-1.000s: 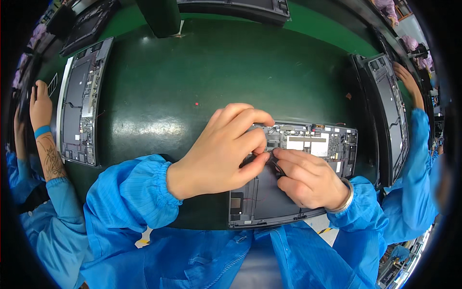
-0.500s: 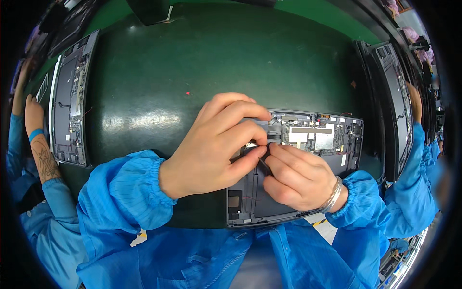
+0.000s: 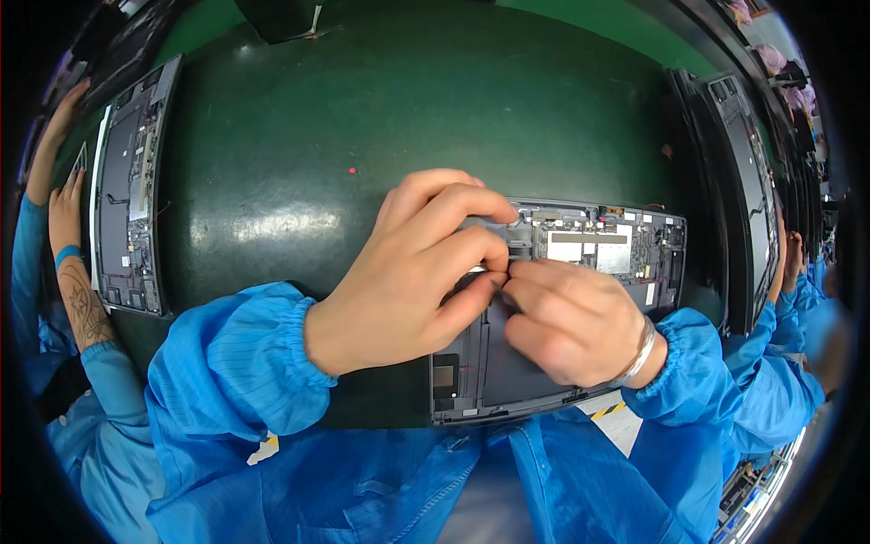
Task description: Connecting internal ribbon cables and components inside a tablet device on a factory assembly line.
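Two hands work close: our left hand [image 3: 417, 272] and right hand [image 3: 580, 317] curl fingertips together over the opened laptop base [image 3: 507, 385], at the green table's [image 3: 408, 118] near edge — any grip we cannot tell. We should press lightly — sparing exposed circuitry [image 3: 648, 258].

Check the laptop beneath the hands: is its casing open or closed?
Open: the laptop shows its bare circuitry, with no cover over it.

A person's left hand [image 3: 412, 272] and right hand [image 3: 580, 322], in blue sleeves [image 3: 245, 358], nearly meet over an opened laptop [image 3: 603, 249] on a green table [image 3: 272, 145].
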The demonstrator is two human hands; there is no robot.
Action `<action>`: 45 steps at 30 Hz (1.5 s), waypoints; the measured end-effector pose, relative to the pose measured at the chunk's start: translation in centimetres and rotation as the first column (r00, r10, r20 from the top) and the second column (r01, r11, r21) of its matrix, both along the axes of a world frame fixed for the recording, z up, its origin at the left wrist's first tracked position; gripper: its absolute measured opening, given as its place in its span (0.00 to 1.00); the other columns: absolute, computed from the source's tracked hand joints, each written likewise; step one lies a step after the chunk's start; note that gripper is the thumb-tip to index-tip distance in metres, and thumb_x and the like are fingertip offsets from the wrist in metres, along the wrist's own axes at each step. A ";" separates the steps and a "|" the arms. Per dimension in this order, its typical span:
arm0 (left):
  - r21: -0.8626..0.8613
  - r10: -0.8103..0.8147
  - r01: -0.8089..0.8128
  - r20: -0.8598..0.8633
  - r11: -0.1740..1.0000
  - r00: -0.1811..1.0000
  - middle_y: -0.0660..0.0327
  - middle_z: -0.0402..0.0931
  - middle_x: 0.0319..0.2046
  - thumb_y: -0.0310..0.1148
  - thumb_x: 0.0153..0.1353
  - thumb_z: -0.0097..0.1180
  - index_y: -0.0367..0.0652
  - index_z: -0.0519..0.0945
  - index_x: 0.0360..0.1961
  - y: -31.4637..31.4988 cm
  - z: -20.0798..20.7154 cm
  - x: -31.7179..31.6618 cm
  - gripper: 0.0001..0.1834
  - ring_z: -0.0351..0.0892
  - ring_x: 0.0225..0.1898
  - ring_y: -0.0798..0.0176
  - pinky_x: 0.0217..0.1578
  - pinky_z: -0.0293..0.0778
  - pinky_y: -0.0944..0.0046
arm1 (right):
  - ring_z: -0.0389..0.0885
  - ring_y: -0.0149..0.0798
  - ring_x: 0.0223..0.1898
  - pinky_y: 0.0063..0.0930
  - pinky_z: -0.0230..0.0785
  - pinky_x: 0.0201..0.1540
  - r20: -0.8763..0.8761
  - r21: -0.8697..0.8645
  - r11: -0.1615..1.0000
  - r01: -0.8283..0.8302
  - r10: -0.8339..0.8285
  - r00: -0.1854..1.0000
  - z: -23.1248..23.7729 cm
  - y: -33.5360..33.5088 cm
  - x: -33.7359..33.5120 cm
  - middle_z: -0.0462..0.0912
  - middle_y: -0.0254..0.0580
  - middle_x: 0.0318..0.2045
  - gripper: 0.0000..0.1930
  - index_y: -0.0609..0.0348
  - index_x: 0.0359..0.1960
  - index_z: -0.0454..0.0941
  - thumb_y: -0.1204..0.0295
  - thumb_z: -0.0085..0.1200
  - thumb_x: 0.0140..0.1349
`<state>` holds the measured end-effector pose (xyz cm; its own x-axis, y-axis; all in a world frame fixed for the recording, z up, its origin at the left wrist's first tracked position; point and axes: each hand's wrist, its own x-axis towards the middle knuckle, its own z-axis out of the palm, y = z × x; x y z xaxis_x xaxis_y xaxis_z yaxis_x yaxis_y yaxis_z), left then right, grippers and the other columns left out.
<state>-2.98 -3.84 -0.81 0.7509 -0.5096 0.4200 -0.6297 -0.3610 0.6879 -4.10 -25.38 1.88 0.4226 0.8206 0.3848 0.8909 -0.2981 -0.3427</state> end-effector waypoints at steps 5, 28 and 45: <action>0.032 -0.017 0.017 -0.001 0.999 1.000 0.60 0.75 0.49 0.26 0.48 0.65 0.45 0.78 0.30 0.0 0.0 -0.6 0.09 0.65 0.57 0.47 0.56 0.64 0.52 | 0.82 0.54 0.43 0.40 0.76 0.45 -0.406 0.032 0.999 0.031 -0.015 0.914 -0.1 -2.2 1.1 0.80 0.54 0.44 0.10 0.61 0.42 0.72 0.80 0.53 0.58; 0.013 0.074 -0.075 0.074 0.997 0.995 0.58 0.75 0.49 0.23 0.44 0.64 0.44 0.76 0.29 0.6 -0.1 -1.0 0.11 0.69 0.55 0.46 0.54 0.67 0.52 | 0.82 0.55 0.45 0.39 0.78 0.44 -0.195 0.011 0.999 -0.031 0.033 0.980 0.3 -2.5 1.4 0.79 0.56 0.40 0.16 0.60 0.39 0.71 0.78 0.58 0.46; 0.050 0.115 -0.120 0.103 0.992 0.988 0.57 0.74 0.45 0.23 0.44 0.63 0.44 0.74 0.28 0.6 0.4 -1.2 0.11 0.70 0.48 0.49 0.48 0.67 0.55 | 0.81 0.48 0.46 0.34 0.78 0.49 0.133 0.007 0.981 -0.194 0.192 0.972 -0.8 -1.3 1.6 0.80 0.48 0.38 0.13 0.57 0.34 0.74 0.70 0.57 0.46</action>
